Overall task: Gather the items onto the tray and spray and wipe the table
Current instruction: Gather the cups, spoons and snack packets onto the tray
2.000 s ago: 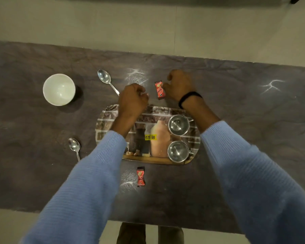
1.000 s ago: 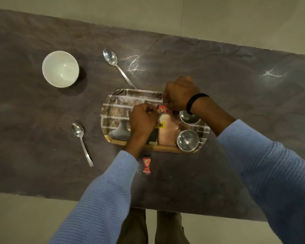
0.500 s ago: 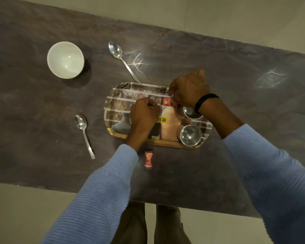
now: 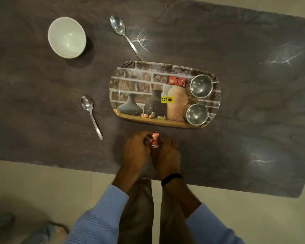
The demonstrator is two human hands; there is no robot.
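Left hand (image 4: 136,152) and right hand (image 4: 167,155) pinch 1 red sachet (image 4: 155,139) near the tray (image 4: 130,67).

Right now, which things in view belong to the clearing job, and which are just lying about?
Job:
- printed oval tray
- two steel cups and one red sachet on it
- second red sachet, between both hands
- white round bowl
- two steel spoons
- dark stone table

Lying about:
- yellow price sticker
- blurred object on the floor
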